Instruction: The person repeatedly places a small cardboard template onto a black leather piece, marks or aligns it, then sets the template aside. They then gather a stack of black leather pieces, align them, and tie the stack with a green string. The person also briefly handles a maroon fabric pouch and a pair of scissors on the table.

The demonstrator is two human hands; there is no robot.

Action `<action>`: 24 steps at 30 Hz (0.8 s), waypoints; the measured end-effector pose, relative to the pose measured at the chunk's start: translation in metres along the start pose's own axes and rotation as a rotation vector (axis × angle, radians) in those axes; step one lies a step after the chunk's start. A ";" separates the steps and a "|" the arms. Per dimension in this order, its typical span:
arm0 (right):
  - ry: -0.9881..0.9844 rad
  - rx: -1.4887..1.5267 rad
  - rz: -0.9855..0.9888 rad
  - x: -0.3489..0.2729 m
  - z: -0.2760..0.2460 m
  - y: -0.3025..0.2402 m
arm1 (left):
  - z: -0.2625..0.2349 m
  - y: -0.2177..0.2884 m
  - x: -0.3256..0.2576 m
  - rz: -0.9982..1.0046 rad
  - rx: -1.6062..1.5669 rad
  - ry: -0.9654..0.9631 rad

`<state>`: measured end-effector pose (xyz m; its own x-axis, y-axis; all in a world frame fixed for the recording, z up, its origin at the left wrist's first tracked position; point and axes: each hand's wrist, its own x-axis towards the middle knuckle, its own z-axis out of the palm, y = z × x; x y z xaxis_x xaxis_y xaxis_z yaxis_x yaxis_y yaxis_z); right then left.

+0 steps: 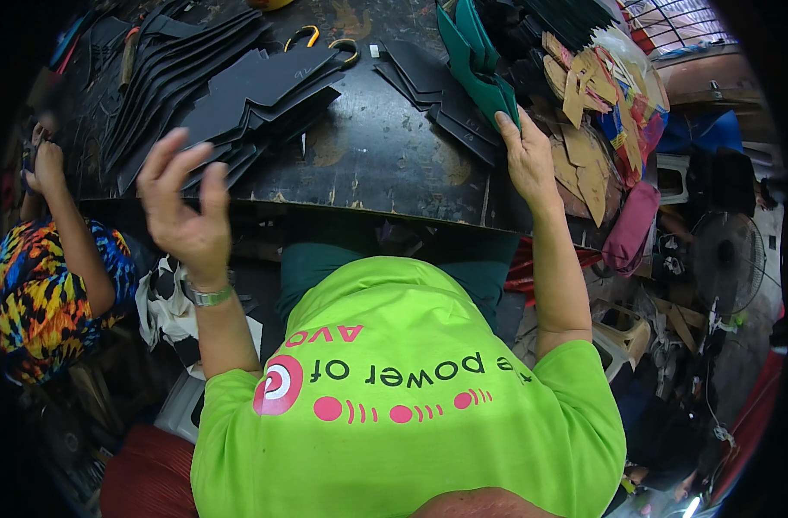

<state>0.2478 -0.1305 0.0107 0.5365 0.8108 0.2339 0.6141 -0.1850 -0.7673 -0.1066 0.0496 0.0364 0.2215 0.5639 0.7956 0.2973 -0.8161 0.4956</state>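
Note:
My left hand (183,211) is raised in the air at the table's near edge, its fingers spread and holding nothing. Close beyond it lies a stack of black cut sheet pieces (268,86) with notched edges. With the thumb on top, my right hand (528,160) grips the lower end of a folded bundle of dark green cut sheets (473,56). Those sheets stand tilted at the right of the table, and my fingers beneath are partly hidden. A smaller pile of black cut pieces (433,95) rests just left of the green ones.
Scissors (346,53) with yellow and black handles lie behind the black stack on the dark table (385,177). Brown cardboard templates (579,164) are heaped at the right. A co-worker's arm (79,233) shows at the far left. A fan (729,259) stands at the right.

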 end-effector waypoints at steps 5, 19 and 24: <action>-0.023 -0.081 -0.161 -0.004 0.009 0.005 | 0.048 0.042 -0.017 -0.103 -0.412 -0.618; -0.096 -0.634 -0.253 -0.012 0.017 -0.009 | 0.173 0.055 -0.026 -1.047 -1.282 -0.700; -0.070 -0.739 -0.270 -0.010 0.030 -0.010 | 0.179 0.052 -0.021 -1.181 -1.320 -0.653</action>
<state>0.2192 -0.1198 -0.0019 0.2918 0.9086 0.2987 0.9565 -0.2783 -0.0881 0.0703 0.0177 -0.0172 0.8289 0.5263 -0.1896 -0.1974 0.5923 0.7812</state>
